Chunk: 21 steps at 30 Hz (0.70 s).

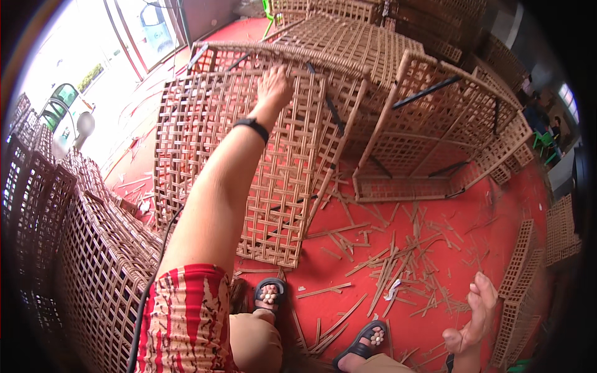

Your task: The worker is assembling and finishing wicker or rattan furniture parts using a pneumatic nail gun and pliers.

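My left hand reaches far forward, its fingers curled over the upper edge of a brown woven rattan panel. The panel slants down toward my feet and has an open lattice weave. Just behind it, a larger woven frame with a thick braided rim adjoins the panel. At the lower right my right hand hangs above the floor, fingers stretched out and apart, with nothing in it. To the right of the panel stands an open woven box with black strips across its corners.
Cut rattan strips litter the red floor. Stacked woven baskets crowd the left side, and more woven pieces line the right. A bright doorway is at the far left. My sandalled feet are near the panel's lower edge.
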Tool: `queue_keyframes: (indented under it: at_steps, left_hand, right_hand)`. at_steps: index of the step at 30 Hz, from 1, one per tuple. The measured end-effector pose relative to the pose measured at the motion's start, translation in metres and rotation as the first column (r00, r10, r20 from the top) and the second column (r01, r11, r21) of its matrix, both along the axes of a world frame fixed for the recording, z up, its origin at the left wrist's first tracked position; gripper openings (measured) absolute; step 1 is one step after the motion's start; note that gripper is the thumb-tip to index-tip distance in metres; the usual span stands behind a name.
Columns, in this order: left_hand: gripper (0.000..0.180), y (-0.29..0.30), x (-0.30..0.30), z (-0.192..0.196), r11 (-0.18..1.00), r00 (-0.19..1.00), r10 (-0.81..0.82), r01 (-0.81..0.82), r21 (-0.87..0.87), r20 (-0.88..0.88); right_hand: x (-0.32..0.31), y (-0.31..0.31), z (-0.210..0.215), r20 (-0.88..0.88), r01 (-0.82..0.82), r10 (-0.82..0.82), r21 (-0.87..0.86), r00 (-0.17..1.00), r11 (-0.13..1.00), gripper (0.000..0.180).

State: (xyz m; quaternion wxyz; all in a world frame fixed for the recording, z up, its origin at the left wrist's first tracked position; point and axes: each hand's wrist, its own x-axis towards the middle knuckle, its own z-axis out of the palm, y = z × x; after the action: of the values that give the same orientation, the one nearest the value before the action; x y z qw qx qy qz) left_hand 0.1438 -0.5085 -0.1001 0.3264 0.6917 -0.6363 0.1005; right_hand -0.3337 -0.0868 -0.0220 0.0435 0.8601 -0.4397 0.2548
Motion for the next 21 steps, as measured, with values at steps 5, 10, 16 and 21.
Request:
queue_keyframes:
  at_steps: [5,10,16,21]
  left_hand:
    - [0.050,-0.041,-0.003,-0.007,0.993,0.993,0.007,-0.020,0.117,0.114]
    - [0.053,-0.049,0.015,-0.011,0.957,0.990,-0.005,-0.038,0.287,0.144]
    - [0.058,-0.064,0.021,0.000,0.947,0.968,-0.067,-0.014,0.320,0.243]
    - [0.078,-0.054,0.041,0.018,0.875,0.821,-0.454,0.337,0.348,0.347]
  right_hand:
    - [-0.013,-0.030,-0.036,0.012,0.038,-0.041,0.185,0.999,0.982,0.074]
    - [-0.009,-0.052,-0.060,0.154,0.023,-0.077,0.329,0.985,0.944,0.077]
    - [0.007,-0.076,-0.078,0.229,-0.065,-0.020,0.358,0.973,0.932,0.073]
    - [0.041,-0.105,-0.073,0.353,-0.183,0.048,0.359,0.934,0.915,0.070]
